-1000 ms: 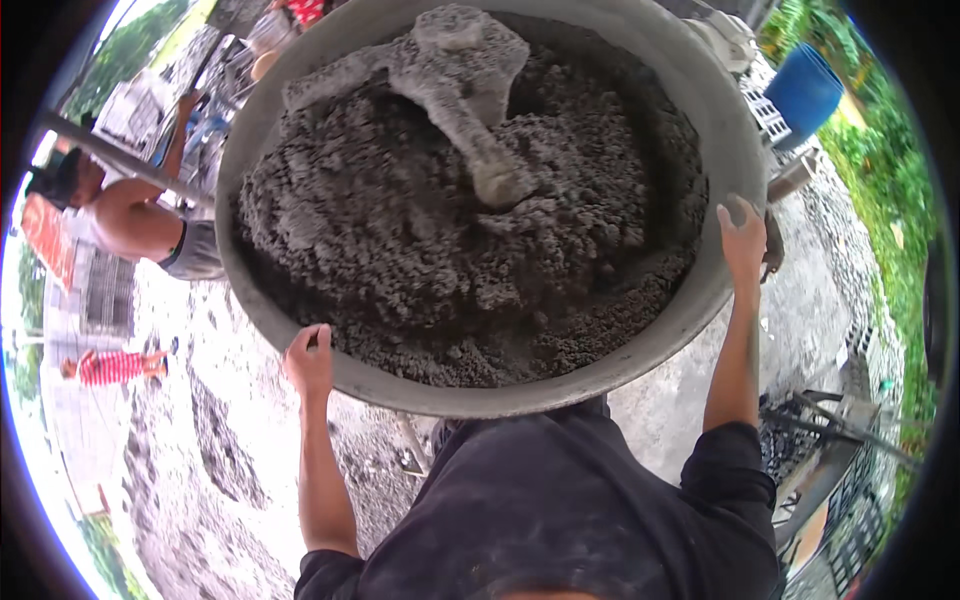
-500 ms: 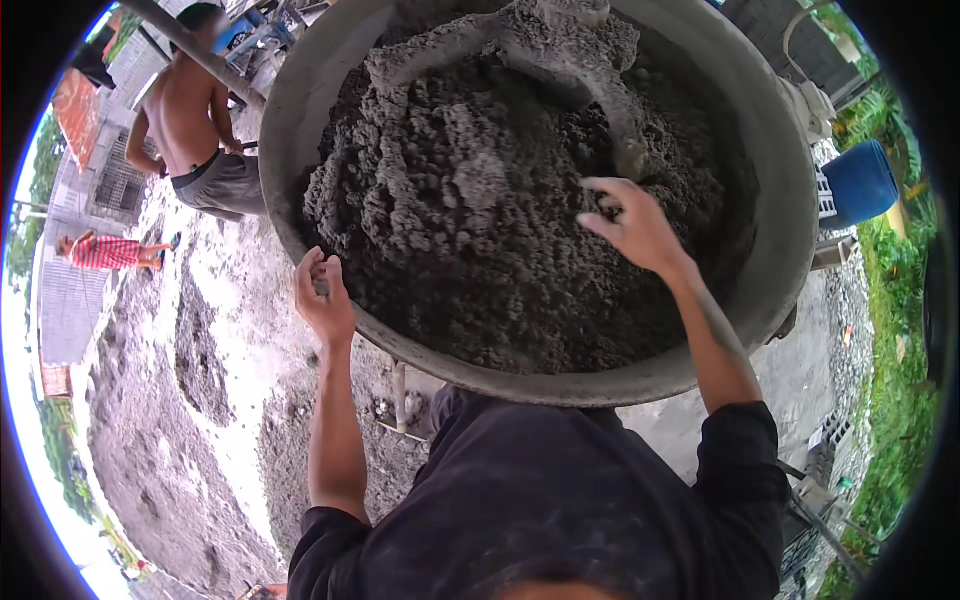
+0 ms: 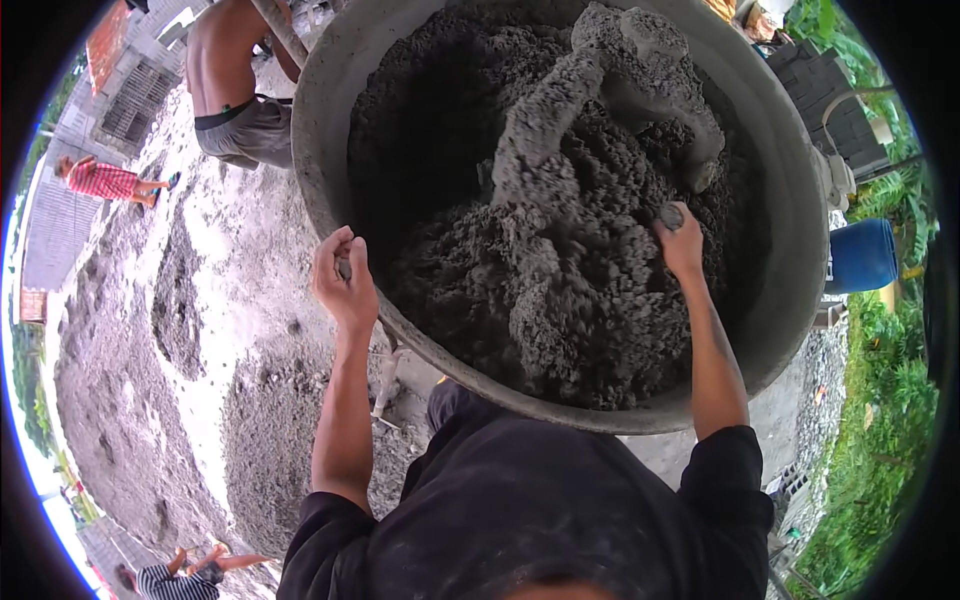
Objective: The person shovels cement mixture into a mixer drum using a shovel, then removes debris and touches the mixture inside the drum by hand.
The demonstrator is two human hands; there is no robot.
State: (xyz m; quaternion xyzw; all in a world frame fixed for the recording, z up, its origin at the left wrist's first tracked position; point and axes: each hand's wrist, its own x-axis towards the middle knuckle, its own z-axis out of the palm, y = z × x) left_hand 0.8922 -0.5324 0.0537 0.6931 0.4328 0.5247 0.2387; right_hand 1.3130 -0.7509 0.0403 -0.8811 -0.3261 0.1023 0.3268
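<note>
A large round mixer drum [image 3: 352, 200] stands in front of me, holding damp, crumbly grey concrete mix [image 3: 570, 300]. Mix-coated paddle arms [image 3: 650, 60] reach across its far part. Inside the drum on the right, my right hand [image 3: 683, 243] is closed around a lump of mix [image 3: 671, 215], just above the heap. At the drum's near-left rim is my left hand [image 3: 346, 285], its fingers curled inward. Something small and grey shows between those fingers, too little of it to name.
A shirtless person [image 3: 225, 70] bends beside the drum at far left. Another, in a red checked garment [image 3: 103, 181], stands farther off; one in stripes [image 3: 175, 583] is at lower left. Grey aggregate [image 3: 110, 380] covers the ground. A blue barrel [image 3: 863, 255] and hollow blocks [image 3: 825, 105] sit at right.
The paddle arms have turned rightward, pushing the mix along. My right hand has moved to the right within the drum and closed on a lump. The left hand's fingers have drawn together.
</note>
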